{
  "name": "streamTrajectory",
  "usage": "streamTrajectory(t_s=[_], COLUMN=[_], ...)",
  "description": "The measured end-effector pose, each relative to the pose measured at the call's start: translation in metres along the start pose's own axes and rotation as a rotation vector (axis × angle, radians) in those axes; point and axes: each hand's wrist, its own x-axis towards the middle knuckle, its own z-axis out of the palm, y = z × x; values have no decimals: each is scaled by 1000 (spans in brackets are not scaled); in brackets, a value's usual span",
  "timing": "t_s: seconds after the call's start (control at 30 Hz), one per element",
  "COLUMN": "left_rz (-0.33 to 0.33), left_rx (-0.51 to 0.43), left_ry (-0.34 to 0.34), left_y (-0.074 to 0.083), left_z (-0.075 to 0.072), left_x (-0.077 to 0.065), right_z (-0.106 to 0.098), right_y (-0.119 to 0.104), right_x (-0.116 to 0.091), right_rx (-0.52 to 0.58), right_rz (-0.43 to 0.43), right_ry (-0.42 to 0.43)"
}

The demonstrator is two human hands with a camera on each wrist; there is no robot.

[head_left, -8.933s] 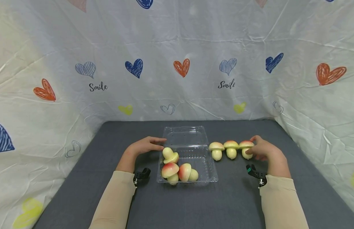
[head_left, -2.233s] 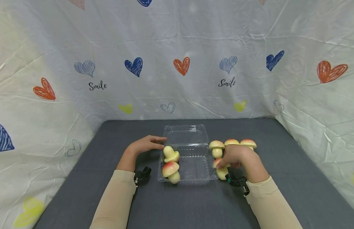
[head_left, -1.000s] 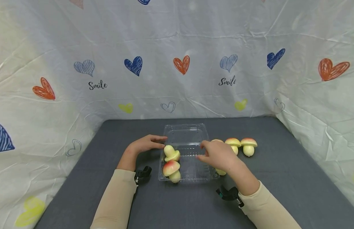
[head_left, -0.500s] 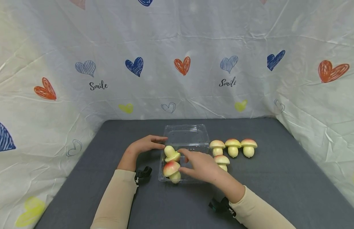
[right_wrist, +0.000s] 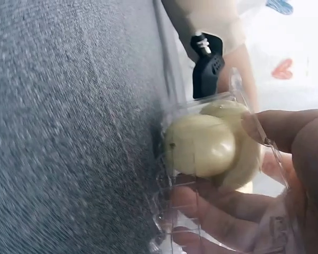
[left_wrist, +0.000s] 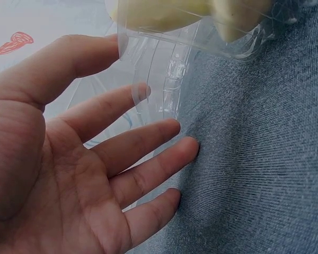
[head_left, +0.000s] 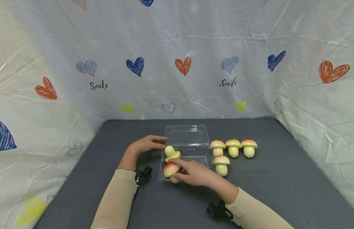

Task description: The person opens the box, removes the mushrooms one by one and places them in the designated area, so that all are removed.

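My right hand (head_left: pixel 194 173) reaches into the clear plastic box (head_left: pixel 195 153) and pinches a toy mushroom (head_left: pixel 169 169) with a red-tinged cap and pale stem at its front left. In the right wrist view, thumb and fingers lie on either side of that mushroom, seen through the box wall. A second toy mushroom (head_left: pixel 169 151) lies behind it, stem up. At the box's back left, my left hand (head_left: pixel 145 144) has its fingers extended. The left wrist view shows its thumb and index fingertip at the plastic edge, palm (left_wrist: pixel 69 180) holding nothing.
Three toy mushrooms stand in a row on the grey table, the middle one (head_left: pixel 233 148) among them. Another mushroom (head_left: pixel 221 165) stands in front of the row, close to the box's right side. The box's lid (head_left: pixel 187 135) lies folded back.
My right hand has let go of the mushroom now standing right of the box, moved left across the box and taken hold of the front-left mushroom. The left hand has stayed put.
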Motion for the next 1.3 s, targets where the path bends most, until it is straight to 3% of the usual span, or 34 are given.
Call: streamTrajectory(t_s=[0.3, 0.63, 0.97, 1.3], left_rz=[2, 0, -5, 7], left_rx=[-1, -9, -5, -29], left_ry=[4, -1, 1, -19], left_y=[-1, 1, 1, 1], left_z=[0, 0, 0, -1], left_x=[1, 0, 0, -1], right_z=[-4, -31, -63, -101], right_y=[4, -2, 1, 8], right_x=[0, -7, -18, -42], right_rx=[134, 254, 450, 415], right_rz=[32, 78, 64, 30], right_ry=[46, 64, 64, -15])
